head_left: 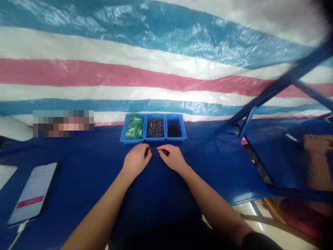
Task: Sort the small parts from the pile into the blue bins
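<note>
My left hand (136,160) and my right hand (173,158) rest close together on the blue table cover (85,166), just in front of three small blue bins. Each hand pinches a small dark part between thumb and fingertips; the left one's part (148,150) and the right one's part (165,151) are too small to name. The left bin (133,128) holds green and white packets, the middle bin (155,128) shiny dark small parts, the right bin (174,128) black small parts.
A phone (33,192) with a lit screen and a cable lies at the left. A striped plastic tarp (156,69) hangs behind the table. A blue metal frame (273,90) slants at the right, where the table edge drops to the floor.
</note>
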Demonstrator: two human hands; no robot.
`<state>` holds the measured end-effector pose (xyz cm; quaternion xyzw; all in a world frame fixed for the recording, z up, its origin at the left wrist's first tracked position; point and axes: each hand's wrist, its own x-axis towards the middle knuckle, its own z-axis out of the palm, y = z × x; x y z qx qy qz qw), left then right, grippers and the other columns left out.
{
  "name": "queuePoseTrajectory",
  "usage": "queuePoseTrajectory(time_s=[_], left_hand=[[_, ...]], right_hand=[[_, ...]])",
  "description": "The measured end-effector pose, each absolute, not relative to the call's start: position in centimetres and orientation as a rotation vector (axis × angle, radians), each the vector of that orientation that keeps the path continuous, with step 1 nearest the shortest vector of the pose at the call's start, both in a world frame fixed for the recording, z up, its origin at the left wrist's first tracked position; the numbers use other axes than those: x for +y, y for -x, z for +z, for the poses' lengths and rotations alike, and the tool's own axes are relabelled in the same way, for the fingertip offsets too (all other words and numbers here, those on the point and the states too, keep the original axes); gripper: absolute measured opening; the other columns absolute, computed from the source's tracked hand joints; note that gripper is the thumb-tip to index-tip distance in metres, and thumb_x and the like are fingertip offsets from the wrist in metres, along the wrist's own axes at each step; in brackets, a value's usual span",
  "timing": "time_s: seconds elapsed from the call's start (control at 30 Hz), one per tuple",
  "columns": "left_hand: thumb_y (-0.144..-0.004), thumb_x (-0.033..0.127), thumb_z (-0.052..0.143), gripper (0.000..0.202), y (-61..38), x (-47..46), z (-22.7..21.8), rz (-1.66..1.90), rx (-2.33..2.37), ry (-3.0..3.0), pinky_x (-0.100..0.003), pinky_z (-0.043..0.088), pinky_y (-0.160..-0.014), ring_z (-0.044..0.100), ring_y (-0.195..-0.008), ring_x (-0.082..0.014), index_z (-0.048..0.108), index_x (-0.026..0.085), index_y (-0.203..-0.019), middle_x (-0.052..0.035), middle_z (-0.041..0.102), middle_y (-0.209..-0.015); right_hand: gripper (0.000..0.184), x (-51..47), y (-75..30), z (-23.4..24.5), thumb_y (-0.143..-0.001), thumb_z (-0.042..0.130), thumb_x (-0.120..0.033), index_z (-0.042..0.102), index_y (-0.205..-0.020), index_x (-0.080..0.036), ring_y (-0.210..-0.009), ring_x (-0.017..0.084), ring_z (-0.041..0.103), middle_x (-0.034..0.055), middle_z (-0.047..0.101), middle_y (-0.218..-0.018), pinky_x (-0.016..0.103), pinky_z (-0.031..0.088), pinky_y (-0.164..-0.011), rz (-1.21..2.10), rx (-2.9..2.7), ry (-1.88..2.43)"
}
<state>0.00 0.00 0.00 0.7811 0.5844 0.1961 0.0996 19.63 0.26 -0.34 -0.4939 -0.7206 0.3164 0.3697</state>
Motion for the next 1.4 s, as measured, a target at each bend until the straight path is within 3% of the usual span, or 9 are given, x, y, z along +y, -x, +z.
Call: queuePoseTrajectory(time_s=[0.17,0.37,0.57,0.73,0.87,0.93,1.17,1.4], left_hand=[[-0.096,0.033,0.048,0.024,0.1,0.0,0.1,0.825,1.507,-2.205,-0.031,0.052,-0.086,0.065,-0.093,-0.0178,0.062,0.02,-0.112,-0.0043,0.068,-0.105],[-0.098,0.029,0.046,0.026,-0.5,-0.7,0.2,0.909,1.356,-2.247,-0.033,0.051,-0.094,0.065,-0.103,-0.0189,0.061,0.021,-0.117,-0.0053,0.069,-0.112],[-0.099,0.028,0.044,0.028,-0.4,-1.0,0.6,0.99,1.283,-2.208,-0.032,0.051,-0.091,0.065,-0.101,-0.0177,0.063,0.024,-0.119,-0.0048,0.068,-0.11],[-0.097,0.032,0.048,0.028,-0.7,-1.0,0.7,1.056,1.291,-2.134,-0.03,0.051,-0.09,0.066,-0.099,-0.0167,0.063,0.024,-0.12,-0.004,0.069,-0.11],[-0.094,0.039,0.053,0.024,-1.0,-1.3,1.0,0.975,1.448,-1.978,-0.026,0.049,-0.068,0.064,-0.072,-0.0139,0.063,0.022,-0.108,-0.0007,0.07,-0.088],[-0.095,0.039,0.051,0.022,-1.1,-1.4,1.2,0.952,1.43,-1.97,-0.025,0.047,-0.064,0.061,-0.068,-0.0124,0.063,0.022,-0.1,0.0007,0.068,-0.083],[-0.092,0.034,0.054,0.025,-1.2,-1.5,0.5,0.971,1.369,-1.988,-0.024,0.048,-0.063,0.062,-0.067,-0.0121,0.064,0.022,-0.111,0.0003,0.067,-0.081],[-0.092,0.036,0.054,0.023,-1.3,-1.4,0.4,1.047,1.457,-1.952,-0.026,0.05,-0.07,0.065,-0.073,-0.0131,0.066,0.023,-0.107,-0.0012,0.071,-0.092]], right_hand=[[0.023,0.4,-19.1,0.2,-0.087,0.06,-0.028,0.075,-0.103,-0.021,-0.078,0.015,0.066,0.0044,0.075,-0.093,0.028,0.051,-0.073,0.942,-1.744,1.269],[0.03,0.0,-19.0,0.6,-0.084,0.064,-0.044,0.075,-0.092,-0.017,-0.066,0.014,0.065,0.006,0.076,-0.086,0.025,0.049,-0.058,1.399,-1.33,1.219],[0.029,0.0,-18.6,0.8,-0.071,0.079,-0.04,0.072,-0.085,-0.015,-0.064,0.013,0.064,0.0047,0.073,-0.076,0.024,0.047,-0.055,1.519,-1.19,1.1],[0.032,0.0,-18.5,0.8,-0.065,0.083,-0.035,0.068,-0.089,-0.018,-0.06,0.012,0.063,-0.0006,0.069,-0.069,0.023,0.047,-0.055,1.54,-1.132,0.997],[0.035,0.0,-18.6,0.6,-0.069,0.08,-0.036,0.072,-0.098,-0.018,-0.058,0.011,0.06,-0.0009,0.068,-0.07,0.024,0.047,-0.054,1.518,-1.21,1.01],[0.034,0.0,-18.6,0.3,-0.07,0.079,-0.037,0.073,-0.097,-0.018,-0.059,0.011,0.06,-0.0001,0.068,-0.07,0.025,0.048,-0.055,1.506,-1.227,1.034],[0.033,0.2,-18.3,-0.4,-0.068,0.079,-0.038,0.07,-0.093,-0.019,-0.064,0.013,0.064,0.0024,0.072,-0.079,0.026,0.051,-0.056,1.455,-1.183,1.052],[0.034,0.5,-18.5,-0.7,-0.067,0.081,-0.04,0.067,-0.089,-0.017,-0.066,0.015,0.065,0.0027,0.071,-0.076,0.027,0.052,-0.056,1.424,-1.218,1.063]])
